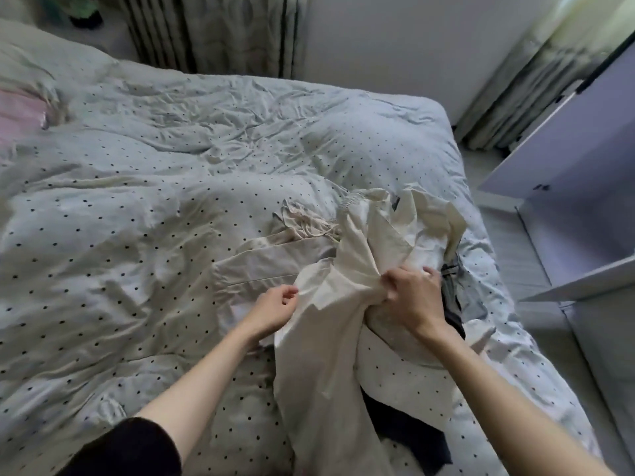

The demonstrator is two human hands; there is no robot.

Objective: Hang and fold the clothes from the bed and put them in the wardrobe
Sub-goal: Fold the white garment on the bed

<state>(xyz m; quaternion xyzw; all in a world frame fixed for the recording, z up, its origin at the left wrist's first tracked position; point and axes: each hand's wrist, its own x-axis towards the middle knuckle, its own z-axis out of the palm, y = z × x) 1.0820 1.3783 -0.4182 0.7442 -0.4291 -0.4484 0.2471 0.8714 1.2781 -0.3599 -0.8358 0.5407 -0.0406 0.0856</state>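
Note:
A cream garment (347, 262) with an elastic waistband is bunched on the right side of the bed (137, 201), and one long part trails toward me. My right hand (412, 293) grips a fold of it near its middle. My left hand (275, 304) is beside the cloth's left edge with fingers loosely curled; whether it pinches the edge is unclear. A beige garment (261, 266) lies flat under and left of the cream one. Dark clothes (409, 431) lie partly hidden beneath the cream cloth near the bed's right edge.
The bed carries a rumpled pale duvet with black dots. A pink pillow (20, 111) shows at the far left. The white wardrobe door (577, 166) stands open at the right, with floor between it and the bed. Curtains (213, 32) hang behind.

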